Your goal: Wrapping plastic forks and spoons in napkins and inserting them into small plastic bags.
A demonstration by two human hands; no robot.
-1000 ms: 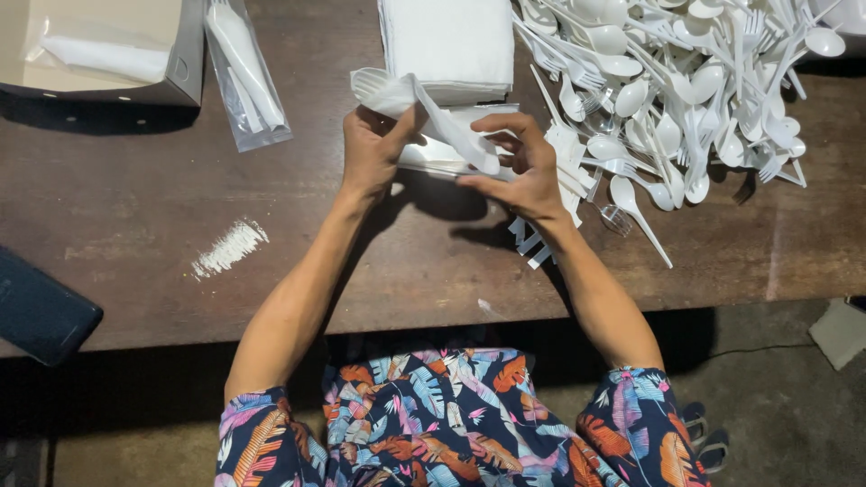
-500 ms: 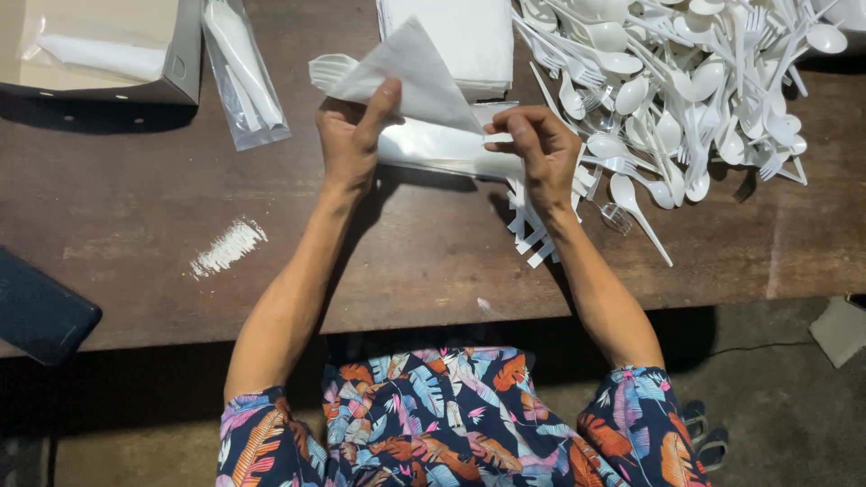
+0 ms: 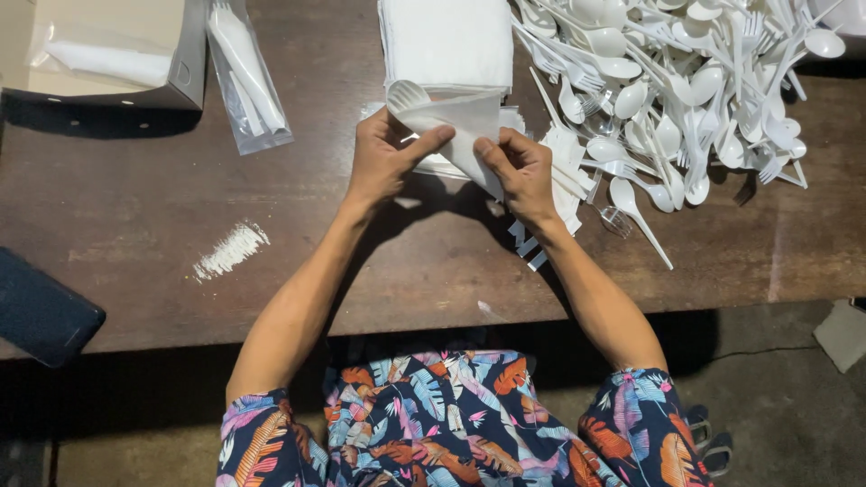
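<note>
Both hands work a white paper napkin [image 3: 462,122] folded around white plastic cutlery; a fork head [image 3: 405,93] sticks out at its upper left. My left hand [image 3: 383,158] pinches the napkin's left side with thumb on top. The napkin's right edge sits between the fingers of my right hand [image 3: 520,167]. The bundle is held just above the brown wooden table [image 3: 361,261], in front of a stack of white napkins [image 3: 446,41].
A large heap of white plastic spoons and forks [image 3: 686,81] fills the table's right. A clear bag with a wrapped set [image 3: 245,77] and a cardboard box [image 3: 99,50] lie at the left. A dark phone-like object [image 3: 41,311] sits at the left edge.
The napkin has been folded further around the cutlery, from a raised loose flap to a tighter wrap. Both hands have moved closer together on it.
</note>
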